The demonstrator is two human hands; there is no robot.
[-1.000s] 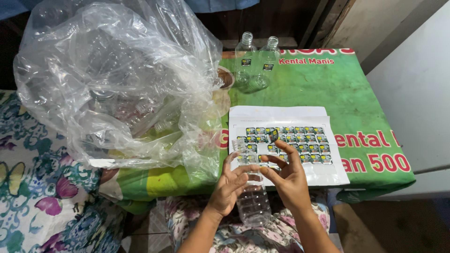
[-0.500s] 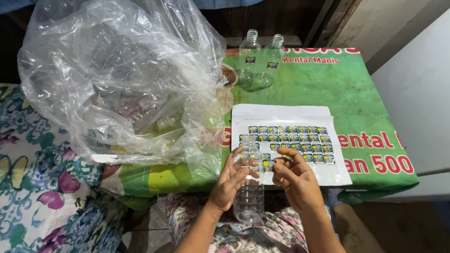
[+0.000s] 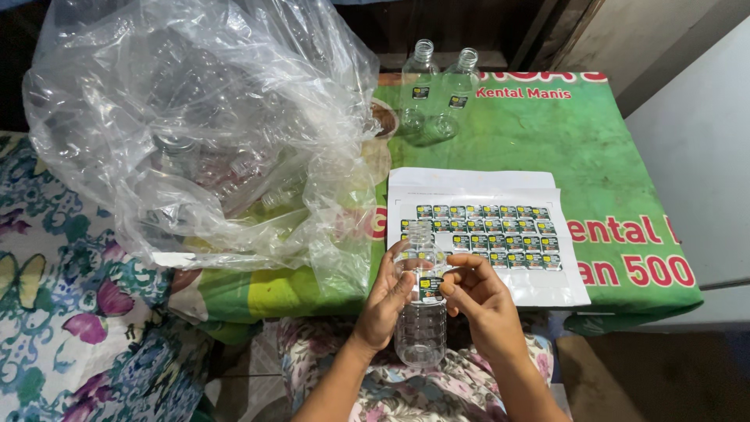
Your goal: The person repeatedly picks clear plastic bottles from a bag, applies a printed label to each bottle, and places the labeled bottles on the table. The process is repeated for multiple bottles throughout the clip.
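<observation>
My left hand [image 3: 387,301] grips a clear, empty, capless plastic bottle [image 3: 420,328] upright over my lap. My right hand [image 3: 478,301] presses a small dark sticker [image 3: 429,287] with its fingertips onto the bottle's side. Just beyond the hands lies a white sheet of small dark stickers [image 3: 484,234] in rows on the green table cover [image 3: 625,180]. Two more clear bottles [image 3: 437,90], each with a small label, stand at the far edge of the table.
A large crumpled clear plastic bag [image 3: 203,133] holding several empty bottles covers the left side of the table. Floral cloth [image 3: 70,312] lies at the left and over my lap. A pale wall [image 3: 703,156] rises at the right.
My right hand left the sticker sheet and came back to the bottle with a sticker. The bottle now stands a little higher in my left hand.
</observation>
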